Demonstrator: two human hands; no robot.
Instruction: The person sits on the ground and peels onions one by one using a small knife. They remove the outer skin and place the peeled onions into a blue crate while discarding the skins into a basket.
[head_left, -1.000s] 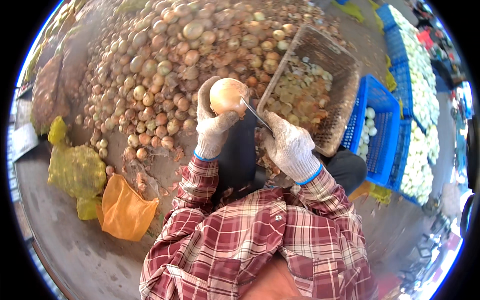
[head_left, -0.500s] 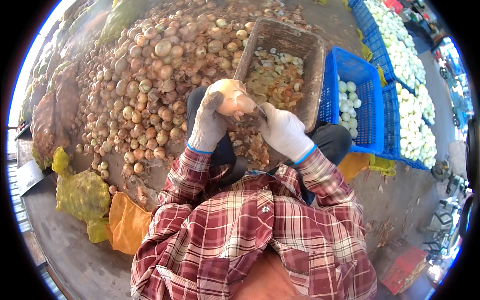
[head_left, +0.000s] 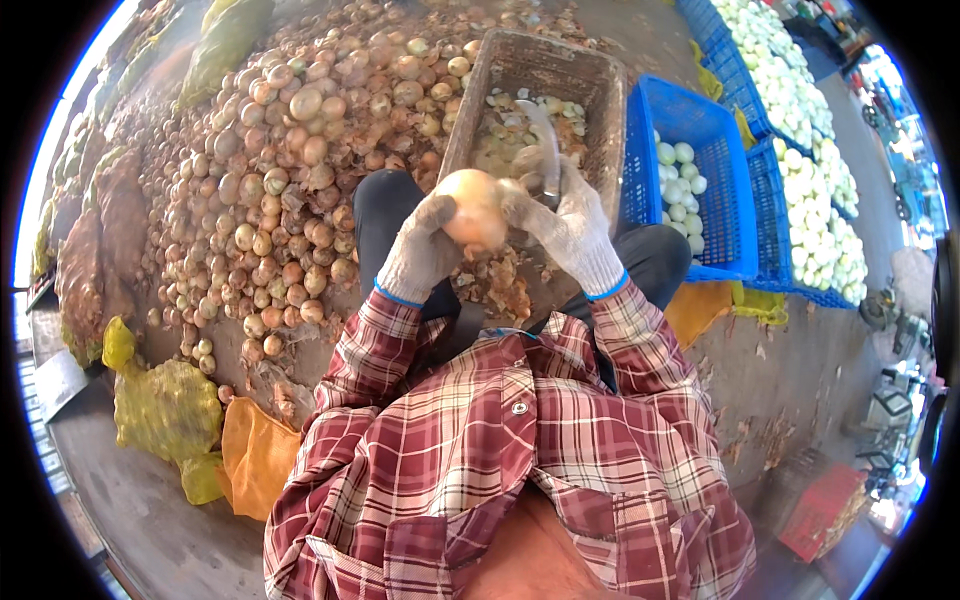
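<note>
Held up over my lap is a large, yellow-brown onion (head_left: 472, 212), gripped by my gloved left hand (head_left: 420, 248). My gloved right hand (head_left: 575, 232) keeps a knife (head_left: 549, 145) in its fingers, the curved blade standing up and away from me. Its thumb side reaches to the onion's right edge; whether it pinches a piece of skin there I cannot tell. Just beyond both hands is a worn brown crate (head_left: 610, 130) containing peelings and onion scraps. Loose papery skins (head_left: 497, 285) lie between my knees.
A wide heap of unpeeled onions (head_left: 290, 190) spreads to the left. Right of the brown crate stands a blue crate (head_left: 735, 262) with peeled white onions (head_left: 682, 195); more full blue crates line up behind it. Yellow net sacks (head_left: 165, 405) and an orange sack (head_left: 258, 450) lie at the left.
The knife has come away from the onion and now points upward in my right hand. That hand has shifted right and opened a little. More of the onion's round side shows.
</note>
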